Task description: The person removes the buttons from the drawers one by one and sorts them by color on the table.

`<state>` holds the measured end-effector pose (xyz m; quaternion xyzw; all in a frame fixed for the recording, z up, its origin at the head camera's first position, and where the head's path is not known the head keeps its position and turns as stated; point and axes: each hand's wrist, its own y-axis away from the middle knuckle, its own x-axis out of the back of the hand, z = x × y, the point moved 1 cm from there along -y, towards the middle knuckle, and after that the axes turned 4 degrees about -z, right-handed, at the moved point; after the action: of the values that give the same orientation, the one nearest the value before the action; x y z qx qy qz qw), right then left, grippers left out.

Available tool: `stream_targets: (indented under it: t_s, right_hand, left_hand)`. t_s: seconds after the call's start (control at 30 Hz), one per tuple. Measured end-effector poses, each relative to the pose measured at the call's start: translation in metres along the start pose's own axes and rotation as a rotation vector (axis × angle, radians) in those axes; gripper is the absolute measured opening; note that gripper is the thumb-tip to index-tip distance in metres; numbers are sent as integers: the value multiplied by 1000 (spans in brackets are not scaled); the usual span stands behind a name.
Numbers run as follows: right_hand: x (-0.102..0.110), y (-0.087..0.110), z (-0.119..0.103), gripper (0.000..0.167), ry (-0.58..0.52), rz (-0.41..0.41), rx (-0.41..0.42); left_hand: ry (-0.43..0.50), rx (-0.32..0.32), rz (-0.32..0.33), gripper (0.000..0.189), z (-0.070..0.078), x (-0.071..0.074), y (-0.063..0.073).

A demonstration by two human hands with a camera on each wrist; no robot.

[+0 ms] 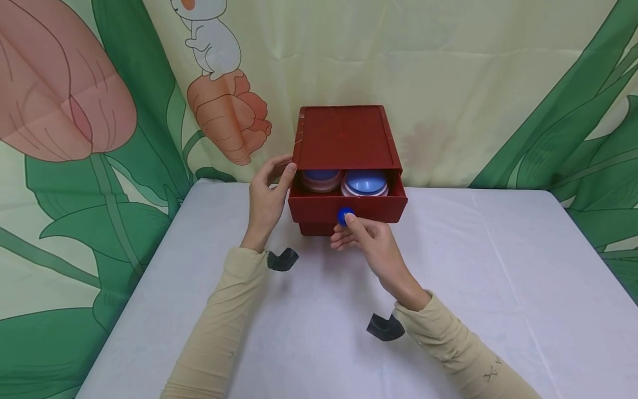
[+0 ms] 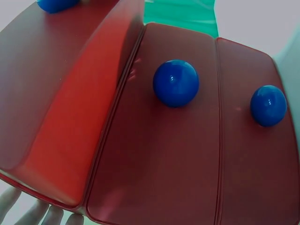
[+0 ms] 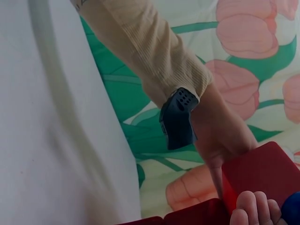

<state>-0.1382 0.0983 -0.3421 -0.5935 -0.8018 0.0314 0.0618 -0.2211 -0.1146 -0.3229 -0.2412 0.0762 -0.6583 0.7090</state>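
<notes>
A dark red drawer cabinet (image 1: 344, 138) stands at the table's back edge, its top drawer (image 1: 319, 209) pulled partway out. Two round, blue-topped containers (image 1: 366, 182) with pale pink sides sit side by side in that drawer. My right hand (image 1: 371, 238) pinches the drawer's blue knob (image 1: 344, 216) between thumb and forefinger, the other fingers below it. My left hand (image 1: 269, 194) touches the cabinet's left side with fairly straight fingers, thumb at the front corner. Two lower drawers with blue knobs (image 2: 176, 83) appear closed in the left wrist view.
A white cloth covers the table (image 1: 458, 277). Behind it hangs a curtain (image 1: 448, 94) printed with tulips, leaves and a rabbit on a carrot. Dark curved pieces (image 1: 385, 327) stick out at both sleeve cuffs.
</notes>
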Motion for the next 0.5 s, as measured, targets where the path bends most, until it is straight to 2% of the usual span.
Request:
stream_targets:
  t_s: [0.5]
  right_hand:
    - [-1,9,-1,41,8,-16,-1]
  left_hand:
    - [15,-6,2,38,-1,0,-1]
